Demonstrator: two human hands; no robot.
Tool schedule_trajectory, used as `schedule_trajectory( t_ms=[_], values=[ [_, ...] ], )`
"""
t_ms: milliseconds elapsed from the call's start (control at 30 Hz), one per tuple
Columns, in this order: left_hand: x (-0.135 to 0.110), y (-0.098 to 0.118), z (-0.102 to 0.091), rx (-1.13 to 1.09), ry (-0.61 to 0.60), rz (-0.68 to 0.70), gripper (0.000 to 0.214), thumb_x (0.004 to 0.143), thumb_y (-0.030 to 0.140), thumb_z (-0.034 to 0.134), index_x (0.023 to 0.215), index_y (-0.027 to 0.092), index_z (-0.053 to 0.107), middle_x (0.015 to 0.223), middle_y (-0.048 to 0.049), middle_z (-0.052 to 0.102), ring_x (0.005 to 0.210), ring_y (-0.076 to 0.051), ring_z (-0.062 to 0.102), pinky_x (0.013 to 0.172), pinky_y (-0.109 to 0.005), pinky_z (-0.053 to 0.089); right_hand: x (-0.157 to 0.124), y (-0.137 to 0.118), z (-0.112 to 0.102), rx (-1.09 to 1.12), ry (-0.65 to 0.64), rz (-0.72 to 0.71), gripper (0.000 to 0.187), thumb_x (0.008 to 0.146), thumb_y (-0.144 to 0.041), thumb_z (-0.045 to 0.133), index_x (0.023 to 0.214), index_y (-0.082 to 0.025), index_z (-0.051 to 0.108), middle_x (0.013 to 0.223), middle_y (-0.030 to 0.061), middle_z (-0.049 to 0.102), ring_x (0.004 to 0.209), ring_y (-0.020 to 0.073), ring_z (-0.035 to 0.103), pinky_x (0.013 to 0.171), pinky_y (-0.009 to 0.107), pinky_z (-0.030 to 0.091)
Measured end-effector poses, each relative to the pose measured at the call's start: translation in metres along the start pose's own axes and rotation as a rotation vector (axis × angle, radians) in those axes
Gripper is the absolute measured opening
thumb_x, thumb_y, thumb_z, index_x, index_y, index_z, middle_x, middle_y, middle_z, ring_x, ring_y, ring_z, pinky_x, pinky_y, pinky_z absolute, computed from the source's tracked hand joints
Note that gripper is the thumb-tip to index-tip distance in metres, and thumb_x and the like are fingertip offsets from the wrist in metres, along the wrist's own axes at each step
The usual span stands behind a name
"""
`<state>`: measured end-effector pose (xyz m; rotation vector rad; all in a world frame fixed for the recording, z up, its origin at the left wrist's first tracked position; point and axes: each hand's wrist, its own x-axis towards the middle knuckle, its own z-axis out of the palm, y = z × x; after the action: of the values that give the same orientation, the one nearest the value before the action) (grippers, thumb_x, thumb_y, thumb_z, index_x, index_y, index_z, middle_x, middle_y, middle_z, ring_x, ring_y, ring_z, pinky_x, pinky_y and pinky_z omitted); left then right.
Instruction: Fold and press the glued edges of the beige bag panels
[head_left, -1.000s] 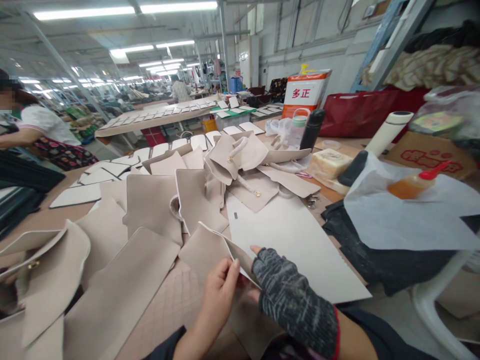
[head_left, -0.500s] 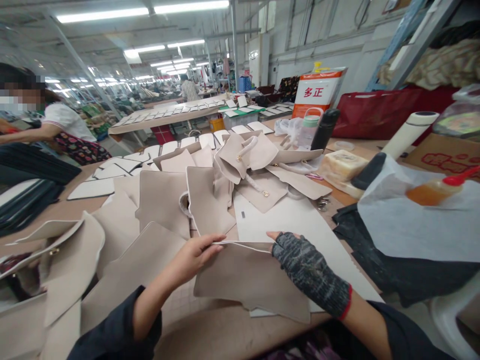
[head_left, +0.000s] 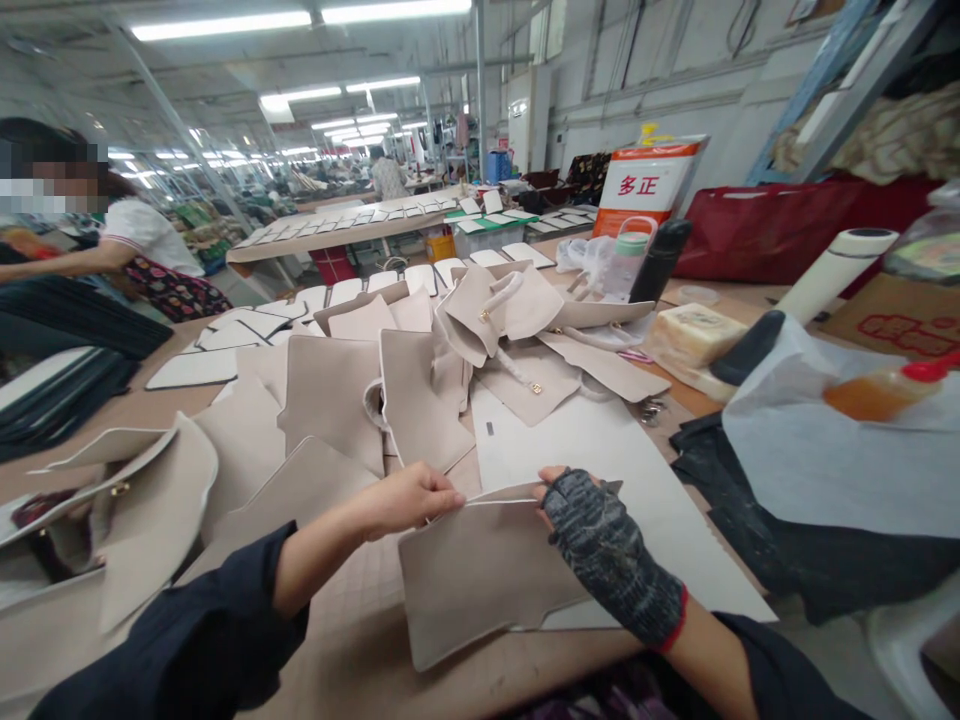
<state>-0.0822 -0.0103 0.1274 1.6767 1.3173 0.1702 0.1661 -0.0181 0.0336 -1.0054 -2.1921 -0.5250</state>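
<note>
Between my hands is a beige leather bag panel (head_left: 480, 570) with pale edges, its upper edge raised and its lower part hanging toward me. Bare and pinched closed, my left hand (head_left: 412, 497) grips the panel's upper left corner. My right hand (head_left: 600, 540), in a dark grey fingerless glove with a red cuff, is closed on the upper right edge. Under the panel's right side lies a white board (head_left: 577, 450). Just beyond, several beige bag pieces (head_left: 334, 395) stand or lean in a heap, some with wrapped handles (head_left: 504, 290) and gold clasps.
At left lies a folded beige bag piece (head_left: 157, 500). On the right are white paper (head_left: 825, 440) with a glue bottle (head_left: 870, 395), black sheets (head_left: 780, 540), a white flask (head_left: 840, 270) and an orange-white can (head_left: 645, 185). A co-worker (head_left: 142, 235) is at far left.
The panel has tilted, its lower left corner swinging down and toward me. My left hand has moved slightly right along the upper edge. The whole view has shifted a little.
</note>
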Motion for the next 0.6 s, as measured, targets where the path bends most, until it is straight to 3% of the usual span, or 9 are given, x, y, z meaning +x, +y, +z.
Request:
schedule_trajectory(
  t_ms=[100,233,400,600],
  values=[
    [0.001,-0.003,0.006,-0.083,0.043,-0.038,0.041,0.071,0.053,0.050,0.054,0.018,0.043,0.049,0.0058,0.031,0.048,-0.009,0.027,0.046,-0.023,0.021,0.003,-0.005,-0.003,0.023,0.062,-0.014,0.021,0.091,-0.020,0.041,0.095,-0.013,0.060,0.099,0.0136,0.064,0.092,0.0260,0.057,0.083,0.043,0.044],
    [-0.001,-0.002,0.011,-0.113,0.092,-0.022,0.040,0.072,0.051,0.050,0.053,0.017,0.043,0.050,0.0055,0.031,0.048,-0.009,0.027,0.046,-0.023,0.020,0.011,-0.017,-0.008,0.015,0.030,-0.003,0.024,0.091,-0.022,0.039,0.099,-0.014,0.060,0.096,0.0113,0.064,0.087,0.0257,0.057,0.083,0.045,0.041],
    [-0.003,0.000,0.014,-0.078,0.100,0.009,0.040,0.076,0.050,0.048,0.058,0.015,0.050,0.052,0.0041,0.034,0.049,-0.009,0.031,0.045,-0.022,0.021,0.021,-0.030,-0.008,0.007,0.003,0.029,0.025,0.090,-0.025,0.040,0.086,-0.014,0.062,0.086,0.0125,0.064,0.084,0.0270,0.057,0.084,0.046,0.040],
    [-0.004,0.001,0.015,-0.096,0.081,0.051,0.038,0.077,0.046,0.047,0.054,0.016,0.043,0.051,0.0051,0.030,0.048,-0.008,0.027,0.045,-0.022,0.020,0.030,-0.034,-0.004,0.005,-0.045,0.093,0.033,0.091,-0.033,0.036,0.080,-0.015,0.061,0.081,0.0142,0.063,0.077,0.0283,0.057,0.077,0.047,0.045]
  ],
)
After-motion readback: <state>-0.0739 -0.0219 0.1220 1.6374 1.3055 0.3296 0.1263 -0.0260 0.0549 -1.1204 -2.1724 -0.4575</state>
